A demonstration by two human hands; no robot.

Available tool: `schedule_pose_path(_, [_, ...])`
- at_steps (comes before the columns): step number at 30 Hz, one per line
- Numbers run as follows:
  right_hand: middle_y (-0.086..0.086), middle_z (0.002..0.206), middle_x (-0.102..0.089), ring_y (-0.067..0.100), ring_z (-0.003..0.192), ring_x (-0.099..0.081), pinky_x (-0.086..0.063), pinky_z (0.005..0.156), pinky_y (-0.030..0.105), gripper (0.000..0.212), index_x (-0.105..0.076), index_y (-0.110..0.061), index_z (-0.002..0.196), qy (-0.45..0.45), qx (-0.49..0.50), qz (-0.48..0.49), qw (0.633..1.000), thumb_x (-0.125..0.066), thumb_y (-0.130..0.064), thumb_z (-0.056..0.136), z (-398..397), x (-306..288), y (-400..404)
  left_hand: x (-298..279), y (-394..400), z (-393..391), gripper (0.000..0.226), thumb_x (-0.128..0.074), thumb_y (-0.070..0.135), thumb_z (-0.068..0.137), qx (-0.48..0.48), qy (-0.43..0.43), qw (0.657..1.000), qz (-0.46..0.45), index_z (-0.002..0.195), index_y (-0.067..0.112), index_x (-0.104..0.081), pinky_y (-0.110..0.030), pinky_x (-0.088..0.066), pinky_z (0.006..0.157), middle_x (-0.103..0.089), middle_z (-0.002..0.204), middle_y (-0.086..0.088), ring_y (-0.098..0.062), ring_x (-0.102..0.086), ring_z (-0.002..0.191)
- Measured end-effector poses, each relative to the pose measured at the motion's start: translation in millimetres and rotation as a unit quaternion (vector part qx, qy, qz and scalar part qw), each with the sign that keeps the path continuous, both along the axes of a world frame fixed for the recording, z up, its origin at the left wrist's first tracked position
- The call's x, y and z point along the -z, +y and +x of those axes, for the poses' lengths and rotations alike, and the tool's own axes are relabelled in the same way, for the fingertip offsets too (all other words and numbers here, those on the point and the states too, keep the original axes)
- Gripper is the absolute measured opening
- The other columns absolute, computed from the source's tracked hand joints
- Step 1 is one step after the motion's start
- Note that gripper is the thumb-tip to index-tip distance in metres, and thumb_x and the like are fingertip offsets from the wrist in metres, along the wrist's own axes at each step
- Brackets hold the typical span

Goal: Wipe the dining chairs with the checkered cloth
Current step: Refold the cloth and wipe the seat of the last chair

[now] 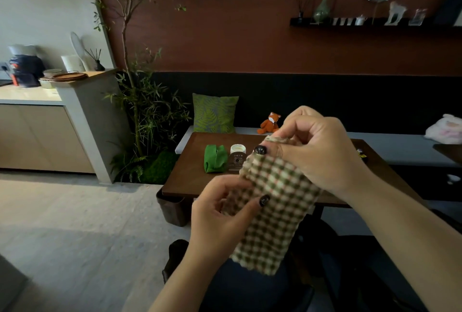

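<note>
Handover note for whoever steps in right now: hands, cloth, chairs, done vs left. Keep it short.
Left hand: pinches the lower left edge of the checkered cloth, thumb on top.
Right hand: pinches the cloth's top edge, fingers curled round it.
Cloth: held up in the air between both hands, above the near edge of the wooden table, touching no furniture.
Chairs: only a dark seat shows low in the head view, partly hidden; I cannot tell more.
Done: cloth in hand.
Left: no wiping contact visible yet; all chair wiping seems to remain.
</note>
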State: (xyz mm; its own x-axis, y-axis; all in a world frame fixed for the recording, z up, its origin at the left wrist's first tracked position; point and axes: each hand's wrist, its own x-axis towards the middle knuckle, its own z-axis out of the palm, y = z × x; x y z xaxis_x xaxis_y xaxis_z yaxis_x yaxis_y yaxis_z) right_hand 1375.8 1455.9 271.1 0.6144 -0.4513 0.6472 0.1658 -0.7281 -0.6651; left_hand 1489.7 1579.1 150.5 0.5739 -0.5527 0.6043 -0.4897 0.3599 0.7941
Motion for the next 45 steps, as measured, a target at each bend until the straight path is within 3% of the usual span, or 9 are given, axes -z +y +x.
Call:
schedule_pose_path(7, [-0.003,0.079,-0.057,0.038,0.074,-0.053,-0.047,0.064,0.041,0.016,-0.067,-0.027,0.069,0.029,-0.003,-0.027,0.999,-0.077,-0.038,0.062,7,-6,5,20,1,5,0.04,-0.079,0.046,0.07,-0.004,0.079,0.996,0.038,0.107,0.042,-0.064,-0.026,-0.056,0.075,-0.069,0.105,0.012,-0.011,-0.067,0.096])
schedule_pose_path(12, [-0.008,0.078,-0.057,0.031,0.07,-0.053,-0.046,0.061,0.036,0.019,-0.068,-0.025,0.07,0.035,0.006,-0.032,0.999,-0.075,-0.041,0.062,7,-4,1,19,-2,10,0.014,-0.077,0.049,0.068,0.03,0.083,0.994,0.072,0.073,0.037,-0.071,-0.039,-0.056,0.082,-0.068,0.099,0.003,-0.016,-0.065,0.098])
schedule_pose_path(17, [-0.005,0.082,-0.059,0.007,0.071,-0.054,-0.042,0.062,0.014,0.014,-0.065,-0.021,0.075,0.039,0.119,-0.09,0.988,-0.076,-0.03,0.076,2,8,-26,24,5,21,0.028,-0.076,0.049,0.074,0.052,0.124,0.988,0.071,0.077,0.022,-0.072,-0.023,-0.053,0.066,-0.07,0.081,-0.002,-0.011,-0.067,0.079])
schedule_pose_path(24, [-0.002,0.084,-0.064,0.007,0.079,-0.061,-0.048,0.069,0.024,0.016,-0.054,-0.023,0.086,0.039,0.15,0.037,0.987,-0.057,-0.038,0.091,-9,52,-49,16,9,39,0.048,-0.072,0.058,0.073,-0.018,0.044,0.996,0.074,0.054,0.022,-0.047,-0.021,-0.036,0.049,-0.042,0.054,0.01,-0.007,-0.04,0.054])
schedule_pose_path(28, [0.002,0.08,-0.058,0.013,0.072,-0.056,-0.042,0.059,0.019,0.016,-0.049,-0.018,0.094,0.019,0.213,0.008,0.977,-0.051,-0.035,0.095,-12,72,-56,2,15,48,0.044,-0.083,0.051,0.06,0.023,0.064,0.991,0.114,0.057,0.018,-0.055,-0.022,-0.047,0.045,-0.055,0.057,0.008,-0.011,-0.056,0.056])
schedule_pose_path(33, [0.007,0.067,-0.055,0.015,0.064,-0.052,-0.039,0.05,0.021,0.012,-0.045,-0.019,0.09,-0.015,0.226,-0.063,0.972,-0.051,-0.026,0.097,-22,81,-57,-14,17,53,0.019,-0.08,0.015,0.064,0.117,0.236,0.964,0.019,0.075,0.014,-0.065,-0.023,-0.055,0.057,-0.072,0.075,0.0,-0.011,-0.07,0.072])
schedule_pose_path(39, [0.008,0.065,-0.054,0.018,0.057,-0.052,-0.039,0.047,0.023,0.022,-0.046,-0.01,0.085,-0.015,0.224,-0.05,0.973,-0.051,-0.027,0.097,-22,80,-49,-7,-2,39,0.012,-0.074,0.027,0.076,0.062,0.398,0.914,0.055,0.086,0.02,-0.075,-0.053,-0.058,0.076,-0.075,0.096,-0.008,-0.029,-0.071,0.094])
schedule_pose_path(42, [0.005,0.061,-0.052,0.019,0.058,-0.052,-0.038,0.045,0.018,0.026,-0.045,-0.012,0.08,-0.05,0.208,-0.053,0.975,-0.051,-0.03,0.098,-25,78,-41,-1,-9,32,0.016,-0.064,0.036,0.09,-0.113,0.208,0.971,0.025,0.089,0.021,-0.062,-0.025,-0.055,0.077,-0.068,0.091,0.017,-0.005,-0.066,0.092])
schedule_pose_path(45, [-0.001,0.059,-0.048,0.017,0.056,-0.05,-0.037,0.043,0.016,0.024,-0.044,-0.016,0.079,-0.082,0.202,-0.082,0.973,-0.05,-0.027,0.099,-28,78,-43,-2,-15,30,0.009,-0.052,0.032,0.098,-0.232,-0.042,0.972,-0.017,0.093,0.028,-0.045,-0.002,-0.04,0.064,-0.058,0.081,0.027,0.013,-0.056,0.079])
